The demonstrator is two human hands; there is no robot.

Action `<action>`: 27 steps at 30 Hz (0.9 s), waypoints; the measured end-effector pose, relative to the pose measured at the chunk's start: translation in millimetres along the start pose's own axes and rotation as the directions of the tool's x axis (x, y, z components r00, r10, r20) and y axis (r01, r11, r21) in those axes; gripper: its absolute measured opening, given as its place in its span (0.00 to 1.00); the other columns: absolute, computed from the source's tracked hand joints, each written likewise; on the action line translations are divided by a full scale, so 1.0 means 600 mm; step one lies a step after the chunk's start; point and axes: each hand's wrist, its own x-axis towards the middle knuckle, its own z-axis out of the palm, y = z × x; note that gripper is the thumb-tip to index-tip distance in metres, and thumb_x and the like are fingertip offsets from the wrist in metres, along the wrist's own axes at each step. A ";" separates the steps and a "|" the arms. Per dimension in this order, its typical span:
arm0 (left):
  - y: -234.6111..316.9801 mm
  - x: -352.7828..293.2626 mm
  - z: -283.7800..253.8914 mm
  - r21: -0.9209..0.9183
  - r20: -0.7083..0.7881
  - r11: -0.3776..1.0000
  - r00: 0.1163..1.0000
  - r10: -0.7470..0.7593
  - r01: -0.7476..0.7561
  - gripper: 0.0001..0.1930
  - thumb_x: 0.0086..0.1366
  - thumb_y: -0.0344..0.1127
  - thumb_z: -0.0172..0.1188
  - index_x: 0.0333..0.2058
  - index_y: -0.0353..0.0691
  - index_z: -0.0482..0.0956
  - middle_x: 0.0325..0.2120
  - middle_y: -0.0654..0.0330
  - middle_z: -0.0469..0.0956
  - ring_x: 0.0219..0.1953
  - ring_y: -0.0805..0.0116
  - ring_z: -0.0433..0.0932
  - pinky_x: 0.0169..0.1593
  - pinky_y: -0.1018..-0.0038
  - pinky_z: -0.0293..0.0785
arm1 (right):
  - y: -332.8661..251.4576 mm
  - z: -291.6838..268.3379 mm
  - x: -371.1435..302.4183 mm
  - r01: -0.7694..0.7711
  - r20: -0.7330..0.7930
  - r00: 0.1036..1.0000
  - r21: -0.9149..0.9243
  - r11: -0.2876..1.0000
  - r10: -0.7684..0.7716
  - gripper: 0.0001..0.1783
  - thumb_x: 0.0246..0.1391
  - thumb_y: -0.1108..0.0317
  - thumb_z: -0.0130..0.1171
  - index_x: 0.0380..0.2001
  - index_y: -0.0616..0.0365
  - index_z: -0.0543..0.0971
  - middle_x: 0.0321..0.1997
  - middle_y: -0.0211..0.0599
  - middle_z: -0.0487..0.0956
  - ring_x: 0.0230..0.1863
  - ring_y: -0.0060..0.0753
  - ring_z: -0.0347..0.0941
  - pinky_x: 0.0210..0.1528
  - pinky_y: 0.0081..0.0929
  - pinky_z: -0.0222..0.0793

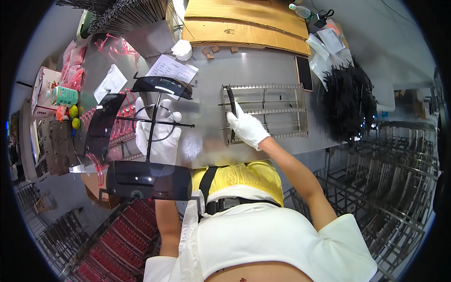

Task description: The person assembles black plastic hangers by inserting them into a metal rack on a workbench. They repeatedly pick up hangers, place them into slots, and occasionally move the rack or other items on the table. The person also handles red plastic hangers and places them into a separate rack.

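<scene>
My left hand (159,134), in a white glove, is under a black cross-shaped wire frame (153,121) with a ring round its centre and holds it up. Dark glossy curved panels sit on three of its arms: a far panel (162,86), a left panel (99,126) and a near panel (145,181). The fourth arm, pointing right, bears no panel. How my fingers grip the frame is partly hidden. My right hand (248,127), also gloved in white, pinches a thin black curved strip (231,98) at the left end of a metal wire rack (263,112).
Papers (174,70), a white roll (182,50) and small brown blocks (208,53) lie beyond my hands. Cardboard (244,23) covers the far side. A phone (304,74) and a heap of black strips (347,101) are at right. Metal racks (376,174) stand below the table's right edge.
</scene>
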 end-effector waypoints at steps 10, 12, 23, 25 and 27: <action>-0.093 0.026 0.130 -0.120 -0.354 0.928 0.858 -0.371 0.351 0.21 0.70 0.54 0.46 0.48 0.42 0.69 0.45 0.42 0.75 0.35 0.45 0.80 0.33 0.58 0.80 | -0.105 -0.078 -0.023 0.088 -0.401 0.620 -0.818 0.568 -0.674 0.28 0.48 0.59 0.62 0.55 0.43 0.72 0.31 0.36 0.70 0.28 0.38 0.73 0.31 0.37 0.73; -0.085 0.019 0.136 -0.008 -0.468 0.946 0.835 -0.290 0.324 0.22 0.69 0.54 0.49 0.49 0.42 0.70 0.45 0.46 0.75 0.35 0.49 0.78 0.33 0.64 0.78 | -0.075 -0.060 -0.030 0.329 -0.346 0.562 -0.740 0.587 -0.751 0.32 0.43 0.65 0.64 0.56 0.45 0.73 0.32 0.40 0.73 0.30 0.41 0.75 0.31 0.38 0.74; 0.003 -0.009 0.138 -0.245 -0.291 0.852 0.804 -0.519 0.462 0.37 0.64 0.66 0.45 0.62 0.45 0.68 0.49 0.39 0.70 0.22 0.56 0.72 0.22 0.71 0.72 | 0.066 0.004 0.013 0.081 0.030 0.992 0.590 0.803 -0.123 0.37 0.65 0.49 0.44 0.71 0.53 0.53 0.31 0.40 0.77 0.32 0.35 0.77 0.41 0.33 0.72; 0.004 -0.012 0.137 -0.236 -0.307 0.823 0.764 -0.567 0.516 0.38 0.64 0.67 0.45 0.63 0.45 0.66 0.47 0.38 0.71 0.22 0.53 0.75 0.23 0.69 0.74 | 0.033 -0.020 0.004 0.013 0.019 1.000 0.228 0.974 -0.018 0.38 0.62 0.46 0.49 0.68 0.57 0.58 0.32 0.42 0.78 0.34 0.40 0.78 0.42 0.36 0.73; 0.003 -0.015 0.144 -0.261 -0.327 0.789 0.718 -0.615 0.557 0.38 0.63 0.67 0.45 0.63 0.46 0.66 0.44 0.35 0.72 0.24 0.48 0.78 0.24 0.66 0.77 | 0.002 -0.044 -0.012 0.088 -0.185 0.976 -0.167 0.982 -0.119 0.41 0.57 0.44 0.56 0.64 0.61 0.63 0.36 0.45 0.79 0.37 0.45 0.79 0.44 0.39 0.73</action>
